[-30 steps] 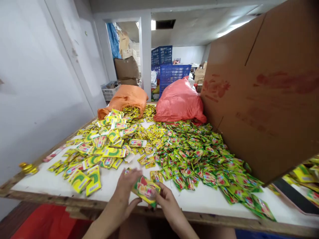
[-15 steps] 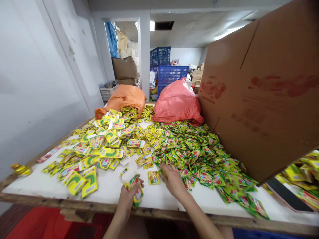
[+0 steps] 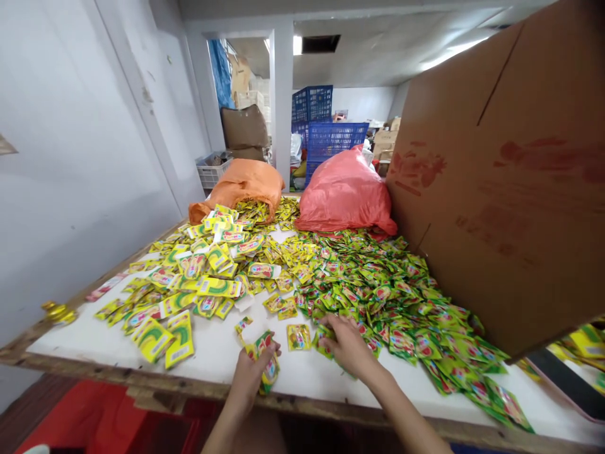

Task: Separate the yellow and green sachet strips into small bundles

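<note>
The left hand (image 3: 250,378) is curled at the near edge of the tabletop (image 3: 212,353), thumb on top, clenched around a small stack of green-and-yellow sachets (image 3: 265,359) held upright just above the surface; how many are in the stack cannot be told. The right hand (image 3: 348,345) reaches forward from a bare forearm, palm down and fingers bent, pressing onto a green sachet (image 3: 324,337) at the near fringe of the green sachet heap (image 3: 392,302); whether the fingers have actually pinched it cannot be told.

Between the two hands one yellow sachet (image 3: 299,336) lies flat by itself, and a second small loose one (image 3: 242,326) lies just beyond the left hand.

Beyond and to the right of the right hand the green heap spreads out, far too many to count. Beyond and to the left of the left hand lies a heap of yellow sachets (image 3: 208,277), also uncountable. Behind these stand two plastic sacks, one orange sack (image 3: 241,186) and one red sack (image 3: 345,192). One big cardboard box (image 3: 501,176) rises to the right of the right hand. Far off, two blue crates (image 3: 326,129) are stacked.
</note>
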Demonstrator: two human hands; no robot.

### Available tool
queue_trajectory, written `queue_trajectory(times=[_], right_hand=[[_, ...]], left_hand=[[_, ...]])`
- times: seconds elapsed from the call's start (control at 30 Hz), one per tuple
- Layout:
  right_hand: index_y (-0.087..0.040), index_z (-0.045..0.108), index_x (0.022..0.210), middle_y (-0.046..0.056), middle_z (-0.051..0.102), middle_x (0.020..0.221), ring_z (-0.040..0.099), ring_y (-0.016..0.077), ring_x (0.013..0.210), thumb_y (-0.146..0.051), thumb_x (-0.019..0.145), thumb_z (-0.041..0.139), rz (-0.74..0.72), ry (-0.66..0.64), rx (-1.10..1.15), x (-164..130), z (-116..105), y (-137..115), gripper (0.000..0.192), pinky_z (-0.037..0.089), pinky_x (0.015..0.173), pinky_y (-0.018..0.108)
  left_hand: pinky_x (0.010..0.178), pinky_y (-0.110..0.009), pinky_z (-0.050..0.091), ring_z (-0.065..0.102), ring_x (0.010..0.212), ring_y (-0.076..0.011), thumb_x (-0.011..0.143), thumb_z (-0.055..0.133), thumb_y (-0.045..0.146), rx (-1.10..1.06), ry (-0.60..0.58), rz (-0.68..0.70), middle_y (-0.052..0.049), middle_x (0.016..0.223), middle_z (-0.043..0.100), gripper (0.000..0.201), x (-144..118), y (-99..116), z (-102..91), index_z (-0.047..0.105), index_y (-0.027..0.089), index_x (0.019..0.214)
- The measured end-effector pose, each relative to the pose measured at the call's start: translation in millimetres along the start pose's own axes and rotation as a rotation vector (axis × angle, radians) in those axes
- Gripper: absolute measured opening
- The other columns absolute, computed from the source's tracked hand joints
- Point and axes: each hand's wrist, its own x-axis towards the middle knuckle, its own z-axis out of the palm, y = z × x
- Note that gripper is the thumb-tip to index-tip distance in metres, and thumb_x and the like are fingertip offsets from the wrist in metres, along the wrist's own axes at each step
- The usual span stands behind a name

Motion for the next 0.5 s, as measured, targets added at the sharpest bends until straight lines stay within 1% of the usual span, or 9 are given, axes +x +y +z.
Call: queue_trajectory(times=[0.07, 0.1, 0.2, 0.3, 0.4, 0.43, 0.5], right_hand=[[-0.024, 0.054, 0.106, 0.0, 0.058, 0.08, 0.052, 0.0191, 0.078, -0.022, 0.073, 0.054, 0.01, -0.004, 0.146, 0, -2, -2, 0.034, 0.036, 0.073, 0.031], [-0.023, 0.054, 0.107, -0.001, 0.056, 0.077, 0.051, 0.0175, 0.073, -0.024, 0.073, 0.053, 0.006, -0.019, 0.22, 1, -1, -2, 0.033, 0.037, 0.068, 0.029], [-0.02, 0.057, 0.094, -0.004, 0.05, 0.066, 0.047, 0.0134, 0.061, -0.027, 0.073, 0.054, 0.01, -0.048, 0.407, 3, 11, 0, 0.023, 0.036, 0.057, 0.023], [-0.017, 0.054, 0.086, -0.006, 0.046, 0.061, 0.044, 0.011, 0.055, -0.028, 0.071, 0.057, 0.042, -0.017, 0.519, 6, 25, 5, 0.018, 0.035, 0.051, 0.02], [-0.017, 0.053, 0.083, -0.005, 0.049, 0.063, 0.046, 0.011, 0.057, -0.028, 0.072, 0.056, 0.033, -0.015, 0.523, 10, 31, 5, 0.016, 0.035, 0.051, 0.02], [-0.016, 0.053, 0.084, -0.004, 0.051, 0.065, 0.048, 0.0115, 0.058, -0.029, 0.073, 0.055, 0.028, -0.025, 0.469, 12, 31, 4, 0.016, 0.036, 0.052, 0.02], [-0.017, 0.054, 0.092, -0.002, 0.056, 0.071, 0.051, 0.0128, 0.062, -0.027, 0.076, 0.051, 0.024, -0.056, 0.291, 17, 32, -2, 0.02, 0.038, 0.055, 0.021]], left_hand=[[0.062, -0.032, 0.052, 0.066, 0.069, -0.0227, 0.051, 0.076, 0.039, -0.002, -0.012, -0.01, -0.007, 0.071, 0.07, 0.049, 1, -1, 0.1, 0.063, 0.01, 0.089], [0.062, -0.032, 0.052, 0.066, 0.068, -0.0226, 0.051, 0.076, 0.038, -0.001, -0.015, -0.018, -0.008, 0.071, 0.07, 0.048, 2, -2, 0.0, 0.063, 0.01, 0.088], [0.062, -0.031, 0.051, 0.066, 0.067, -0.0219, 0.05, 0.077, 0.038, 0.0, -0.019, -0.026, -0.009, 0.07, 0.07, 0.047, 4, -6, -0.9, 0.064, 0.01, 0.086], [0.061, -0.031, 0.051, 0.065, 0.067, -0.0212, 0.051, 0.076, 0.038, -0.005, -0.027, -0.018, -0.009, 0.071, 0.07, 0.048, 4, -7, -2.5, 0.064, 0.01, 0.088], [0.062, -0.03, 0.051, 0.065, 0.067, -0.0205, 0.053, 0.076, 0.037, -0.018, -0.034, -0.01, -0.008, 0.07, 0.07, 0.046, 3, -7, -3.6, 0.064, 0.009, 0.088], [0.062, -0.03, 0.051, 0.065, 0.067, -0.0204, 0.054, 0.076, 0.037, -0.022, -0.036, -0.009, -0.008, 0.071, 0.07, 0.046, 3, -7, -3.7, 0.063, 0.009, 0.089], [0.062, -0.029, 0.051, 0.065, 0.067, -0.0202, 0.055, 0.075, 0.037, -0.022, -0.043, -0.009, -0.008, 0.071, 0.07, 0.045, 4, -7, -3.5, 0.064, 0.009, 0.089]])
